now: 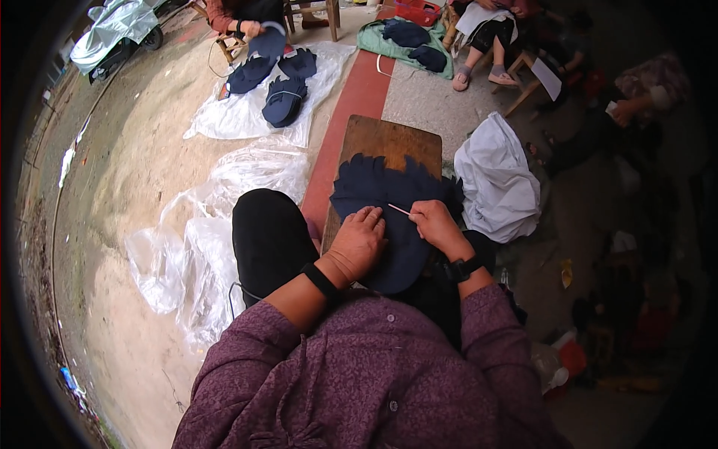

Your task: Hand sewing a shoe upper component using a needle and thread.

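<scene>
Dark navy cloth pieces (400, 258) with jagged far edges lie fanned out over a wooden board (393, 138) in front of me. My left hand (360, 238) rests on them, palm down, fingers stretched forward and pressing the cloth. In a pinch, my right hand (436, 224) holds a thin pale stick (399, 209). Its tip points left, at the cloth just beyond my left fingertips. What the stick is exactly I cannot make out. The cloth's near end is rounded and reaches toward my lap.
A white cloth bundle (497, 179) sits right of the board. Clear plastic sheeting (202, 254) lies on the ground to the left. Beyond, more navy pieces (284, 101) rest on a sheet, beside a co-worker's hand (252, 29). Other people sit at the far right.
</scene>
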Demonstrator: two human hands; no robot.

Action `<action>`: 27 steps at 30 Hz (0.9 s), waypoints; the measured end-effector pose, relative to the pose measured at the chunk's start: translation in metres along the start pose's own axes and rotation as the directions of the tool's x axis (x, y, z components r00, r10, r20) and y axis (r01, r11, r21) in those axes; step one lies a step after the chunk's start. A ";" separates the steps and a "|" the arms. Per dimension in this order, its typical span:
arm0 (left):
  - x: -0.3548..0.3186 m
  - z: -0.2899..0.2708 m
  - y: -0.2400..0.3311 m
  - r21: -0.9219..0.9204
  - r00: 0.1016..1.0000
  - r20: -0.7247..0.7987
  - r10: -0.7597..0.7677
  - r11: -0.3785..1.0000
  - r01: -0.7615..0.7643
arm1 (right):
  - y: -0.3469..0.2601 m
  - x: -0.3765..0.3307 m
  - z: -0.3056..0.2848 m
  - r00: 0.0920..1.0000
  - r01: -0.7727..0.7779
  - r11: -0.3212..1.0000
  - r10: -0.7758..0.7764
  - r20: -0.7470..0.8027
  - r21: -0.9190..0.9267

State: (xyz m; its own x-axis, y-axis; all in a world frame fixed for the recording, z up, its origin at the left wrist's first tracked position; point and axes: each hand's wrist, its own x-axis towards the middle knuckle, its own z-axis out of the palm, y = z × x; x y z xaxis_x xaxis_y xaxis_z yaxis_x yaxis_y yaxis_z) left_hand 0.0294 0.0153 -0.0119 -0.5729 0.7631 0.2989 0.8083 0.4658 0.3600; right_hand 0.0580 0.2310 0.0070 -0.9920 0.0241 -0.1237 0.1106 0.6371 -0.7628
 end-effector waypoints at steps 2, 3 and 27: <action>-0.001 0.006 -0.003 -0.005 1.000 0.005 0.009 1.000 -0.009 | 0.004 0.001 0.001 1.000 -0.002 1.000 0.002 -0.020 -0.008; -0.001 0.007 -0.004 -0.009 1.000 0.009 0.021 1.000 -0.021 | 0.004 0.001 0.001 1.000 -0.003 1.000 0.003 -0.017 -0.006; 0.004 0.004 0.015 0.052 0.995 0.096 0.018 0.998 -0.023 | 0.028 -0.002 -0.014 0.962 0.177 0.786 -0.265 -0.064 -0.592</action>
State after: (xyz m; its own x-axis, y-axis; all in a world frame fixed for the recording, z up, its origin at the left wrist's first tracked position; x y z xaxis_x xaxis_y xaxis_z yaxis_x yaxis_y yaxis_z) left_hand 0.0395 0.0270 -0.0085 -0.5429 0.8108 0.2189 0.8271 0.4710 0.3068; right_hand 0.0622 0.2595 -0.0057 -0.9876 -0.0962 0.1238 -0.1245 0.9612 -0.2461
